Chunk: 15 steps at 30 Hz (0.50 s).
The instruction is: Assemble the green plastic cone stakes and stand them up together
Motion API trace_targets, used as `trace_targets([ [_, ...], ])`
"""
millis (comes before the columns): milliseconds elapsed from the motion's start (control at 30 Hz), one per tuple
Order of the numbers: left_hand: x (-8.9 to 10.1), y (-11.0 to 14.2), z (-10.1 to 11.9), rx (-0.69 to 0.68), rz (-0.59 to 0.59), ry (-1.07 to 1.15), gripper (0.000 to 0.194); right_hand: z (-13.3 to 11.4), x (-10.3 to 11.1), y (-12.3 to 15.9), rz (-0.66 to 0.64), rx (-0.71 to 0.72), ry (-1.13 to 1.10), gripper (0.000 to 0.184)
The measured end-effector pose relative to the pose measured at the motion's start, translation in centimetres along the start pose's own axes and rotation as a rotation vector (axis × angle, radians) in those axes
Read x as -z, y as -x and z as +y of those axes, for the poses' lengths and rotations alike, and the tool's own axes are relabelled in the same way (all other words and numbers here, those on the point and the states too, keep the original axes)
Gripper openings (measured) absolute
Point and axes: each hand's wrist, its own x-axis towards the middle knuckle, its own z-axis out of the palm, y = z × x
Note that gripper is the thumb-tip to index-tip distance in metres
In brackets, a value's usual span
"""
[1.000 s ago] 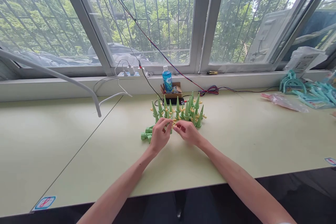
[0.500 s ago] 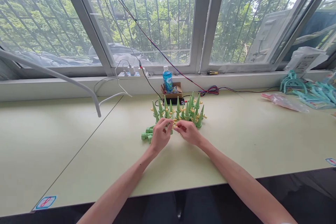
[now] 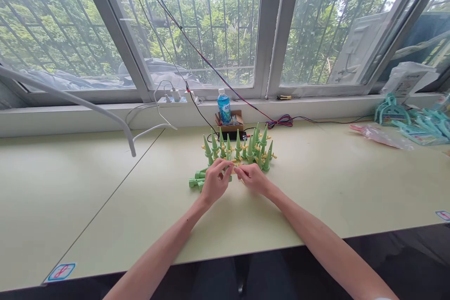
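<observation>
Head view: upright, tapered green spikes [image 3: 238, 142] with small yellow fittings [image 3: 274, 156].

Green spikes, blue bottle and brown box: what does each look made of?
Green spikes: probably moulded plastic, fairly matt, judging by even colour and repeated tapered shapes. Blue bottle: likely glossy plastic, from its shiny, see-through-looking body. Brown box: apparently cardboard, dull, with thin, plain walls.
</observation>
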Motion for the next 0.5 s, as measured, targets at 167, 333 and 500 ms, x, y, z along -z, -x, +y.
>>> trace_targets([
  [167, -0.09, -0.08, -0.06, -0.006, -0.012, 0.012, 0.016, -0.01, 0.09, -0.03, -0.014, -0.016, 0.017, 0.058],
  [333, -0.15, -0.07, 0.06, -0.003, -0.008, 0.013, 0.017, -0.29, 0.16, -0.08, -0.005, -0.041, 0.037, 0.058],
  [500, -0.15, -0.1, 0.16, 0.003, 0.007, 0.001, 0.019, -0.77, 0.27, -0.05, 0.028, 0.004, 0.001, 0.035],
])
